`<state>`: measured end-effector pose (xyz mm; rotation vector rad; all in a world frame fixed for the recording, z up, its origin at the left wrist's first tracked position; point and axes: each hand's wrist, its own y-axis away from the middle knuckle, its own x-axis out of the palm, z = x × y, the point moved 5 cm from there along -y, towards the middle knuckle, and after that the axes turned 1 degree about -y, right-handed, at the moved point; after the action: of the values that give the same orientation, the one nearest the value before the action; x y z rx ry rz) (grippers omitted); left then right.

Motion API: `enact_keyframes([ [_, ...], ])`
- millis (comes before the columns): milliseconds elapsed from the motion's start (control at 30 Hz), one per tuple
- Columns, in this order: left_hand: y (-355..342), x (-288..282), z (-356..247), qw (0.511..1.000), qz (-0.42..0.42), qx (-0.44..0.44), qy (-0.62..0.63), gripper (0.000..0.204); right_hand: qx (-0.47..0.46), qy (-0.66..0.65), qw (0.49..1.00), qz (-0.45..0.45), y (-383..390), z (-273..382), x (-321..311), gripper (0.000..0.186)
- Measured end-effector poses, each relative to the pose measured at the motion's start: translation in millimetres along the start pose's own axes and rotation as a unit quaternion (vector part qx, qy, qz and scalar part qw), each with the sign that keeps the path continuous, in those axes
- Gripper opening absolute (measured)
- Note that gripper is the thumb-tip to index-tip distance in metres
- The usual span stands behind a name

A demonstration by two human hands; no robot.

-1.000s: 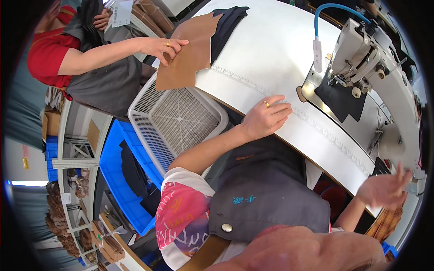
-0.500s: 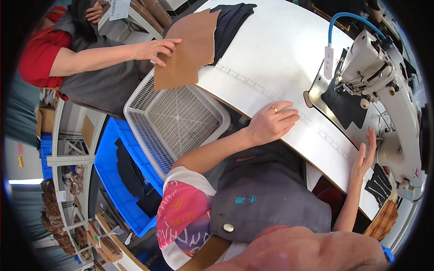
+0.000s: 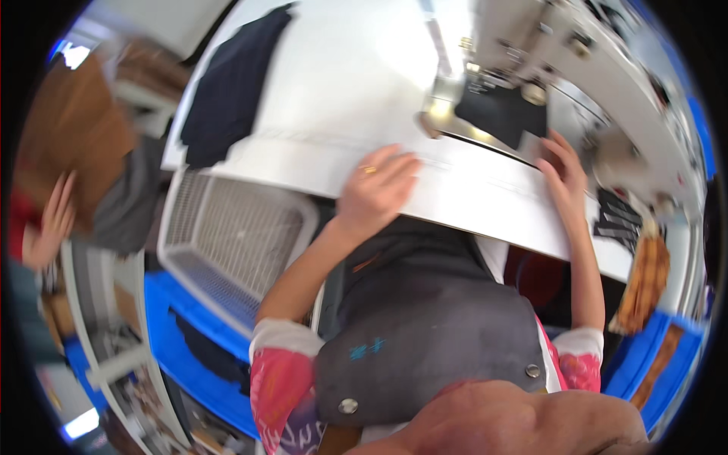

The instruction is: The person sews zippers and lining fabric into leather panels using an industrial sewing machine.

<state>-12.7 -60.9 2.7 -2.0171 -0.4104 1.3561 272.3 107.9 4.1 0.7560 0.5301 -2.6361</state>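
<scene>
A dark fabric piece (image 3: 500,114) lies flat under the presser foot of a white sewing machine (image 3: 607,91). My right hand (image 3: 565,178) is at the piece's near right corner, thumb and fingers apart; whether the fingertips touch it I cannot tell. Over the near edge of the white table (image 3: 303,152), my left hand (image 3: 377,189) rests with loosely stretched fingers and nothing in them. It wears a ring. A small brown part (image 3: 428,125) sits at the left end of the machine's metal plate.
Stacked dark pieces (image 3: 231,91) lie at the table's far left. Below them stands a light grey plastic basket (image 3: 178,243), with a blue bin (image 3: 163,318) beside it. At left a co-worker's hand (image 3: 57,216) is on a brown sheet (image 3: 72,144). Dark strips (image 3: 618,220) lie at right.
The view has swung, so the scene is shifted and blurred. My right hand has reached forward to the dark piece. The co-worker's brown sheet has moved left, off the stack.
</scene>
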Motion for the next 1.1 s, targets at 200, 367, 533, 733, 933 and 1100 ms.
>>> enact_keyframes([
  [200, -3.9, 2.2, -0.9, 0.998, 0.02, -0.045, 0.033, 0.029, -0.142, 0.228, 0.961, 0.066, -15.2, 12.4, -3.2, 0.048],
  [367, -7.6, 4.2, 6.3, 0.981, 0.078, -0.136, 0.115, 0.031, -0.142, 0.262, 0.953, 0.046, -38.6, 2.4, -4.8, 0.035],
  [533, -26.6, 5.5, 9.1, 0.971, 0.118, -0.143, 0.148, 0.031, -0.272, 0.316, 0.909, 0.003, -49.5, 11.8, 5.8, 0.006],
  [733, -61.6, 22.1, 6.1, 0.976, 0.13, -0.095, 0.147, 0.029, -0.21, 0.264, 0.941, 0.028, -26.6, 40.4, 37.9, 0.011],
  [933, -80.7, 45.9, -10.2, 0.973, 0.162, -0.021, 0.165, 0.027, -0.237, 0.111, 0.965, 0.023, -17.2, 44.7, 27.7, 0.017],
  [1100, -90.7, 68.8, -33.8, 0.958, 0.229, 0.052, 0.162, 0.037, -0.01, 0.244, 0.959, -0.143, -120.6, -61.2, -45.6, 0.036],
])
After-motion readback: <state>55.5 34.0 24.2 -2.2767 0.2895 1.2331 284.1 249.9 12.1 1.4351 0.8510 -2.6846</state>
